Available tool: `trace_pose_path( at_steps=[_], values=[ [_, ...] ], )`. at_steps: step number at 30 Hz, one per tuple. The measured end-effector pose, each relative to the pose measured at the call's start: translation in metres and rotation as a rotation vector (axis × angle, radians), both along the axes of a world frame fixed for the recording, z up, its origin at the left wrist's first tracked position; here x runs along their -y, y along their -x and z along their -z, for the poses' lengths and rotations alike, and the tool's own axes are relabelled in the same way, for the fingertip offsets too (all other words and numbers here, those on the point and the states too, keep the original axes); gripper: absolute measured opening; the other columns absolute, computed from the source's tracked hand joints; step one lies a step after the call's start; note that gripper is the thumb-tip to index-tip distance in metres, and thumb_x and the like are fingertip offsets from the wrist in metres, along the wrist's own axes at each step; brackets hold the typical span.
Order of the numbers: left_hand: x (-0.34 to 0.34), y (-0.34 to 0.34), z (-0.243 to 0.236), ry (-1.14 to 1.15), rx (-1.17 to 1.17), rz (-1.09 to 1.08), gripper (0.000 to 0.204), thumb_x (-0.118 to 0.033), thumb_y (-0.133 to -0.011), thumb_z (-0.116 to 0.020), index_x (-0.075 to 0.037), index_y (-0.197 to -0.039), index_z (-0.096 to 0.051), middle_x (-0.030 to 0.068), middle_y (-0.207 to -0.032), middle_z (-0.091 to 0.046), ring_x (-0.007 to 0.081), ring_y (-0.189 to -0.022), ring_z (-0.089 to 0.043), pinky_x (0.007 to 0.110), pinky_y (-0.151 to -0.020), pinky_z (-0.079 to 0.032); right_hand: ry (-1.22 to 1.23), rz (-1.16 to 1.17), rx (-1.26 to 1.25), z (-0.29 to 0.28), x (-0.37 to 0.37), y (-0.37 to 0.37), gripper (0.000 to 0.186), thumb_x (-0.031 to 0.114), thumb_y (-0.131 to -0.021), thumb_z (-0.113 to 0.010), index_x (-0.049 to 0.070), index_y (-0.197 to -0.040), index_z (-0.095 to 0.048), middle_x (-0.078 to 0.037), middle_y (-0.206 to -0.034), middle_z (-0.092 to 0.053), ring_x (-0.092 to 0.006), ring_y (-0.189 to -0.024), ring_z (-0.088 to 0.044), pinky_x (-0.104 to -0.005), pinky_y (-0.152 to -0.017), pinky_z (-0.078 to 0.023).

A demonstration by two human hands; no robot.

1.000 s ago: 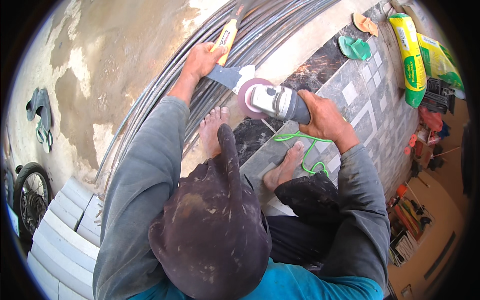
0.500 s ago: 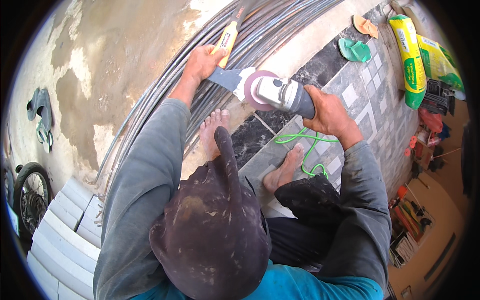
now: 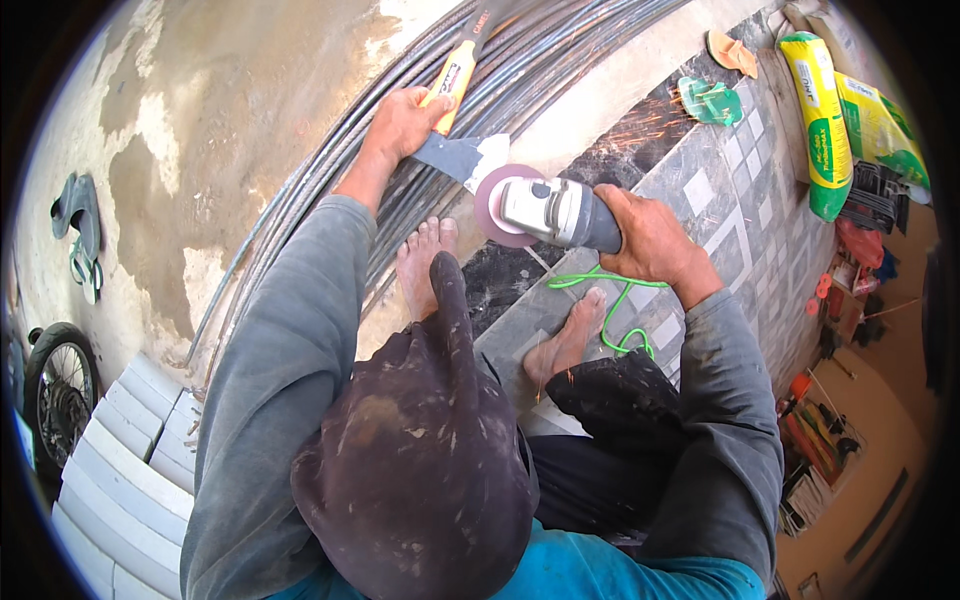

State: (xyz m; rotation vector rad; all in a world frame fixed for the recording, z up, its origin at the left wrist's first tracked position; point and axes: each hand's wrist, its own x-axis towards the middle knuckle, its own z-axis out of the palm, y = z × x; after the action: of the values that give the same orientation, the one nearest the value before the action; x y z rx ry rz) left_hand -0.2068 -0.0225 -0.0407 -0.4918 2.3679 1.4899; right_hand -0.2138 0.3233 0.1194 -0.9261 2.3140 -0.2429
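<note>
My left hand (image 3: pixel 402 128) is wrapped round the yellow and black handle of a hatchet (image 3: pixel 450 152), close to its head. The hatchet's dark head points right and ends in a bright, bare-metal edge. In my right hand (image 3: pixel 650 235) is an angle grinder (image 3: pixel 560 212), gripped by its dark body. A round purplish disc (image 3: pixel 497 222) on the grinder meets the lower corner of that bright edge. Orange sparks (image 3: pixel 640 125) fly off toward the upper right. My fingers are partly hidden beneath both tools.
A coil of steel bars (image 3: pixel 330 165) lies under the hatchet. The green cord (image 3: pixel 618 325) loops beside my bare foot (image 3: pixel 566 340). Green (image 3: pixel 710 100) and orange sandals (image 3: pixel 732 52) lie upper right, near yellow-green sacks (image 3: pixel 815 125). Grey slabs (image 3: pixel 125 480) and a wheel (image 3: pixel 62 385) are lower left.
The grinder has shifted left and slightly down along the hatchet's edge, toward its lower corner. Sparks now spray across the tiles. My left hand has hardly moved.
</note>
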Motion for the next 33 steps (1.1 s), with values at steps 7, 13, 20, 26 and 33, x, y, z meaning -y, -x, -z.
trace_pose_path(
  at_steps=[7,13,20,26,33],
  values=[
    [-0.002,-0.001,0.001,0.005,-0.013,-0.020,0.052,-0.051,-0.095,-0.068,0.000,-0.101,-0.077,0.0126,-0.076,-0.072,0.0182,-0.069,-0.064,0.038,-0.068,-0.050,-0.006,0.012,0.012,-0.001,-0.001,0.006,0.066,0.015,-0.067,-0.077,0.005,-0.128,-0.052,-0.025,-0.104,-0.070,-0.0476,-0.092,-0.069,-0.0520,-0.081,-0.056],
    [0.001,-0.001,0.006,0.030,-0.054,0.032,0.052,-0.052,-0.096,-0.067,0.000,-0.096,-0.076,0.0116,-0.071,-0.069,0.0174,-0.064,-0.061,0.038,-0.064,-0.048,0.009,0.085,0.005,0.000,-0.001,0.012,0.066,0.015,-0.069,-0.076,0.006,-0.129,-0.053,-0.025,-0.103,-0.070,-0.0478,-0.093,-0.069,-0.0524,-0.081,-0.056],
    [-0.003,-0.006,0.009,0.020,-0.073,-0.016,0.052,-0.051,-0.096,-0.067,0.000,-0.096,-0.075,0.0115,-0.071,-0.069,0.0176,-0.064,-0.061,0.039,-0.064,-0.048,-0.001,0.000,0.024,-0.001,0.002,-0.001,0.067,0.015,-0.068,-0.076,0.005,-0.129,-0.053,-0.025,-0.105,-0.069,-0.0476,-0.094,-0.069,-0.0513,-0.081,-0.057],
    [-0.002,-0.003,0.008,0.046,-0.077,-0.012,0.052,-0.051,-0.096,-0.068,0.000,-0.096,-0.076,0.0122,-0.072,-0.070,0.0177,-0.065,-0.062,0.038,-0.065,-0.048,0.004,0.010,0.011,-0.003,0.001,0.007,0.067,0.016,-0.067,-0.077,0.005,-0.128,-0.053,-0.024,-0.103,-0.069,-0.0474,-0.095,-0.069,-0.0517,-0.082,-0.057],
    [-0.002,-0.002,0.001,-0.001,-0.039,-0.011,0.054,-0.052,-0.095,-0.069,0.001,-0.098,-0.075,0.0132,-0.074,-0.071,0.0181,-0.067,-0.063,0.039,-0.067,-0.049,-0.003,0.077,0.037,-0.008,0.009,0.016,0.067,0.015,-0.067,-0.077,0.005,-0.128,-0.053,-0.026,-0.102,-0.069,-0.0473,-0.094,-0.069,-0.0515,-0.081,-0.056]
  ],
)
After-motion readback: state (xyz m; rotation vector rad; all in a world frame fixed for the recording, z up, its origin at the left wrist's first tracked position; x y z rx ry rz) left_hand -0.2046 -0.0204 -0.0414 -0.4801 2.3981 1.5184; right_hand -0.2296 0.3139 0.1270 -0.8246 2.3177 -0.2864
